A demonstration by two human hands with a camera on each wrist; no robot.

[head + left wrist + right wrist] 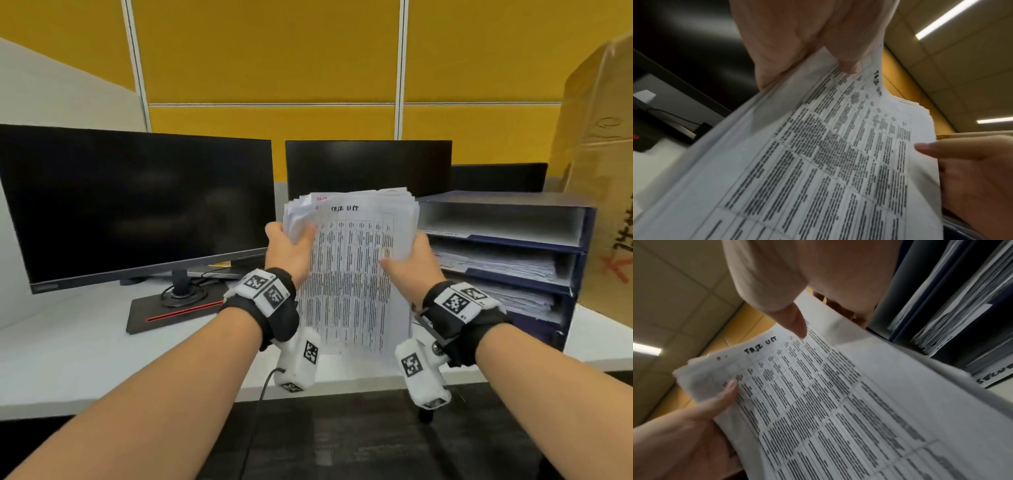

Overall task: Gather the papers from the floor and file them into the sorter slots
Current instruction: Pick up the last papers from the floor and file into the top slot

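Note:
I hold a thick stack of papers [352, 274] upright above the white desk [85, 349]; its top sheet is a printed table with a handwritten heading. My left hand [291, 246] grips the stack's left edge, thumb on the front. My right hand [409, 263] grips the right edge the same way. In the left wrist view the stack of papers [818, 162] fills the picture under my left hand [818, 40], with the right hand [972, 165] at its far edge. The dark blue sorter [579, 260] stands just right of the stack, with a bare top slot and papers in the lower slots; it also shows as the sorter [941, 305] in the right wrist view.
Two black monitors stand behind: a large one [137, 205] at left on a stand with a red stripe [178, 311], a second [368, 168] behind the papers. A tall cardboard box [603, 171] stands right of the sorter. Yellow partition panels [274, 51] back the desk.

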